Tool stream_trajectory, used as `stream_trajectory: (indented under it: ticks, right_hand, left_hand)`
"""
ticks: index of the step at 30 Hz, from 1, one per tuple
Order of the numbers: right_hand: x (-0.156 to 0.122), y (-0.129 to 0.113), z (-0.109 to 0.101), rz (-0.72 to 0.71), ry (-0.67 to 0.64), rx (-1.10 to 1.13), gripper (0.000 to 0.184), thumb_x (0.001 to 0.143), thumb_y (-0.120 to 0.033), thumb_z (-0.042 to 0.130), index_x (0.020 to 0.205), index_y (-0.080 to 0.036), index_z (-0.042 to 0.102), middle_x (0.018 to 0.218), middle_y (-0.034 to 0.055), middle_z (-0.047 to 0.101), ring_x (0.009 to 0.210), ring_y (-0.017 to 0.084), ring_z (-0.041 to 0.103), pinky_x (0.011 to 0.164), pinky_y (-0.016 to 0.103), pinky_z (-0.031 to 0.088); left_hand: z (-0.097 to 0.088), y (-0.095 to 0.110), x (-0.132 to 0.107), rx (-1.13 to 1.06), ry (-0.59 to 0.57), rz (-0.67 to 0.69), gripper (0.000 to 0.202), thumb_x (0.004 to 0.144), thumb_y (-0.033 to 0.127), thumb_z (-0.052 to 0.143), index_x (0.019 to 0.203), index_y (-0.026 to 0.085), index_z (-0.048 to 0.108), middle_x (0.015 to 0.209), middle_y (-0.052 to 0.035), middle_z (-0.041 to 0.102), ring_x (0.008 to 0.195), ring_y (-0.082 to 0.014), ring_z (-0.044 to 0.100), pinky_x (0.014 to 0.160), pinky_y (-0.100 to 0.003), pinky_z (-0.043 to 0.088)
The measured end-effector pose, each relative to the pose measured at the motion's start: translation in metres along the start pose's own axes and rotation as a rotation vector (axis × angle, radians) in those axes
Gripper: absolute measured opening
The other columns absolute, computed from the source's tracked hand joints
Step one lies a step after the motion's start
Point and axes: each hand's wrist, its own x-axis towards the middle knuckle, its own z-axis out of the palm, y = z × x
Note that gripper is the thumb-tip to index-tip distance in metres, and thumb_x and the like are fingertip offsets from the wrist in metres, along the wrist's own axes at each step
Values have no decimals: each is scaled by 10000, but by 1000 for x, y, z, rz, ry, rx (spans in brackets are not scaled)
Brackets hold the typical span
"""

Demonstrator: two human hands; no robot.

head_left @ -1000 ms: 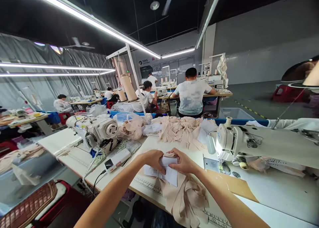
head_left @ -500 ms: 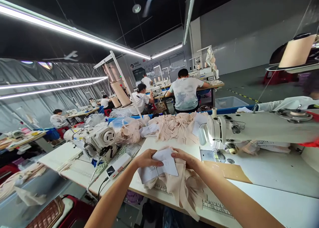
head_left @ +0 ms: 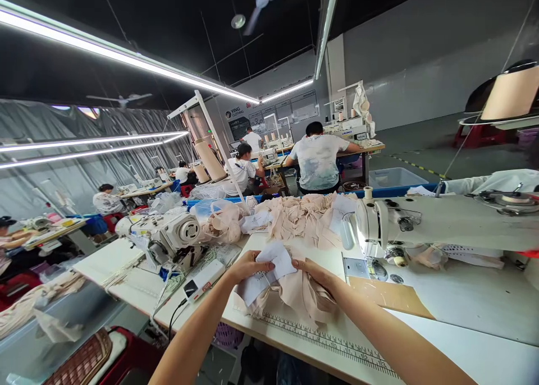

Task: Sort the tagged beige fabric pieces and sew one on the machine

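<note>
Over the table's front edge, my left hand [head_left: 249, 267] is closed with its thumb on top of a white sheet [head_left: 275, 259] that has faint print on it. A second pale sheet hangs below that hand. My right hand [head_left: 315, 274] pinches the right side of the same bundle, thumb on top, where soft beige fabric [head_left: 297, 296] gathers and hangs in folds beneath the sheets. The fabric rests partly on the white tabletop, above a printed ruler strip [head_left: 320, 339]. Fingers under the bundle are hidden.
A sewing machine [head_left: 404, 219] stands to the right, with a tan board [head_left: 389, 296] before it. Another machine [head_left: 168, 230] and a white box [head_left: 205, 280] are at left. Heaped beige fabric [head_left: 301, 216] lies behind my hands. Several people work at machines further back.
The beige fabric that hung over the table edge is now drawn up and gathered nearer my hands, uncovering more of the ruler strip. The upper white sheet is more folded over.
</note>
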Motion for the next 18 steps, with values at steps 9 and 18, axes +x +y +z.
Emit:
stream_trajectory:
  ticks: [9, 18]
  right_hand:
    - [13, 17, 1, 88, -24, 90, 538, 511, -402, 826, 965, -149, 687, 910, 93, 725, 934, 333, 674, 913, 426, 534]
    - [22, 24, -10, 79, 190, -58, 502, 505, -437, 756, 916, -160, 676, 972, 124, 732, 961, 385, 668, 858, 452, 555]
  left_hand:
    - [-8, -10, 0, 349, 69, 11, 505, 636, 574, 755, 916, 165, 660, 861, -38, 663, 862, -259, 611, 708, -307, 464]
    - [52, -26, -23, 626, 513, -131, 262, 837, 362, 614, 1020, 185, 553, 984, -115, 639, 986, -317, 609, 861, -402, 444]
